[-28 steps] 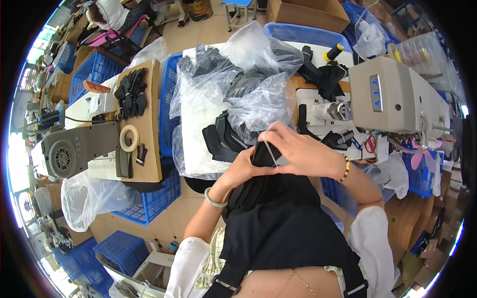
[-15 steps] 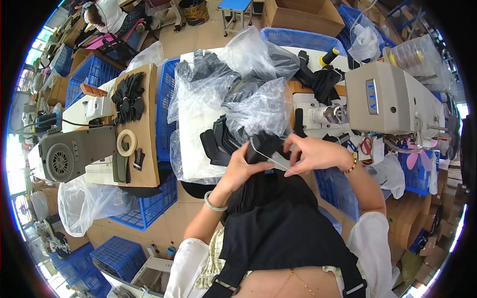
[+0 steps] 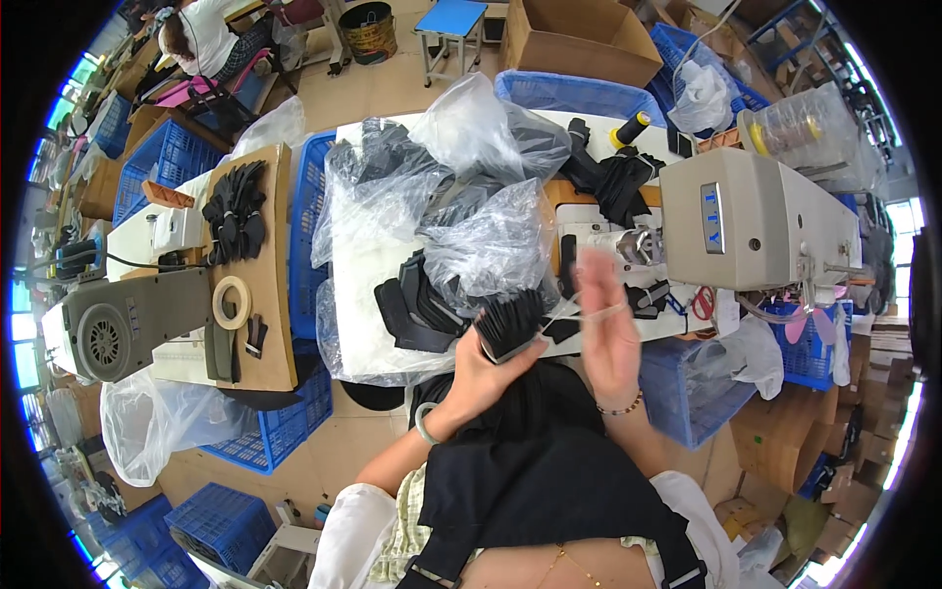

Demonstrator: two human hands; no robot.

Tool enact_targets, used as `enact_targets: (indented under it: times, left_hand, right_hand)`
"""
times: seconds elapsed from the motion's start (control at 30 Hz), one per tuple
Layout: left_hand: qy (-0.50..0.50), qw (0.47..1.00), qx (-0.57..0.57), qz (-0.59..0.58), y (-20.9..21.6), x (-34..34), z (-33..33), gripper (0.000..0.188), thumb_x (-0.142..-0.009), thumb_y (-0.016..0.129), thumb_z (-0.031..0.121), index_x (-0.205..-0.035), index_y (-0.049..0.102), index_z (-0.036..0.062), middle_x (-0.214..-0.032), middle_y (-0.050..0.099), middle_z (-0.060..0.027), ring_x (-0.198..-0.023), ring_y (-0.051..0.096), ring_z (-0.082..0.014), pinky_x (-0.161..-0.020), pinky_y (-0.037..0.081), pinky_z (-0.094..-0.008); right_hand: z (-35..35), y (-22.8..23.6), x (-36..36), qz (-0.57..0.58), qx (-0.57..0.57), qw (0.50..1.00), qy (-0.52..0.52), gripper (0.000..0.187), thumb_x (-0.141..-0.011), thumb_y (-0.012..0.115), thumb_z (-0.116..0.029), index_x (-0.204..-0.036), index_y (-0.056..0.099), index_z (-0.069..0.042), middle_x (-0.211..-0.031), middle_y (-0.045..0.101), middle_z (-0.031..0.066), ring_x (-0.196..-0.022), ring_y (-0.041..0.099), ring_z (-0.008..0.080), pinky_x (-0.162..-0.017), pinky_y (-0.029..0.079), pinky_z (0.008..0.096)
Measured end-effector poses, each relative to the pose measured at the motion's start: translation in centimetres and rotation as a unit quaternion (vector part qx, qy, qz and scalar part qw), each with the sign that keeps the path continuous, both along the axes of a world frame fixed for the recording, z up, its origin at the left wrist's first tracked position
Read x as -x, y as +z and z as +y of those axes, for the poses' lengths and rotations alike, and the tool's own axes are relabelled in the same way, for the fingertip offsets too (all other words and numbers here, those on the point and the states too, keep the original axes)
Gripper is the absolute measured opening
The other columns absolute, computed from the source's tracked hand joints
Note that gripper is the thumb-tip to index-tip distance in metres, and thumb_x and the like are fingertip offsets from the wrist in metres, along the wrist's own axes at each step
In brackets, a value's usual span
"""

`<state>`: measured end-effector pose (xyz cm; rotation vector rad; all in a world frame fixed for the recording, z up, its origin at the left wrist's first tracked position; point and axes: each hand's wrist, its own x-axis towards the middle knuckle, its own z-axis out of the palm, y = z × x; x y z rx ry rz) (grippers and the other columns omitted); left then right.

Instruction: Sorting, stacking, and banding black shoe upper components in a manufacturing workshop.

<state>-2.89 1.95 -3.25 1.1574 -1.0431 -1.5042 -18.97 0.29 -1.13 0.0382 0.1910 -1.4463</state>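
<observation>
My left hand (image 3: 483,377) is closed round a bundle of black fabric pieces (image 3: 508,324), whose many layered edges fan upward. My right hand (image 3: 608,334) is just right of the bundle, smeared by motion, with its fingers stretched out. A thin pale band (image 3: 601,313) crosses those fingers and reaches toward the bundle; it looks like an elastic band. More stacked black pieces (image 3: 417,306) lie on the white table (image 3: 365,361), left of the bundle. Clear plastic bags (image 3: 496,240) with dark pieces inside are heaped beyond my hands.
A sewing machine (image 3: 731,216) stands on the right, with red-handled scissors (image 3: 703,302) near it. A black thread cone (image 3: 630,129) is at the back. On the left are another machine (image 3: 137,319), a tape roll (image 3: 233,301) and a blue crate (image 3: 307,236). A person (image 3: 201,44) sits far left.
My right hand has turned from a pinch at the band to stretched fingers with the band across them. The bundle has tilted, showing its layered edges. The whole view has shifted slightly.
</observation>
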Motion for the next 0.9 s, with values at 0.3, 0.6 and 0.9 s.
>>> enact_targets:
  times: [0.3,0.6,0.9]
  left_hand:
    - [-0.227,0.767,0.270,-0.536,1.6,-2.1,-1.7,0.045,-0.064,0.065,0.002,-0.108,0.056,0.0077,-0.093,0.055,-0.0109,-0.082,0.055,-0.0271,-0.071,0.044,-0.0354]
    - [-0.169,0.969,0.097,-0.151,2.1,-3.6,-3.9,0.049,-0.069,0.075,0.010,-0.112,0.050,0.0016,-0.106,0.056,-0.0162,-0.102,0.056,-0.0286,-0.087,0.044,-0.0335]
    - [-0.036,0.998,-0.019,0.048,2.7,-2.7,-8.4,0.060,-0.098,0.037,0.025,-0.145,0.011,-0.0005,-0.144,0.026,-0.0146,-0.127,0.033,-0.0212,-0.106,0.025,-0.0313]
  right_hand:
    - [-0.9,0.0,-0.3,0.685,0.169,0.669,0.235,0.084,-0.066,0.081,-0.015,-0.135,0.035,-0.001,-0.127,0.048,0.0152,-0.116,0.049,0.0189,-0.100,0.037,0.0334]
    - [-4.4,-4.5,2.3,0.359,0.003,0.891,0.276,0.041,-0.087,0.052,-0.038,-0.109,0.049,-0.003,-0.105,0.057,0.0088,-0.095,0.057,0.0197,-0.081,0.046,0.0327]
    - [-4.1,-0.2,-2.5,0.521,0.065,0.815,0.244,0.077,-0.078,0.060,0.001,-0.142,0.017,-0.007,-0.124,0.048,0.0175,-0.100,0.060,0.0250,-0.083,0.052,0.0379]
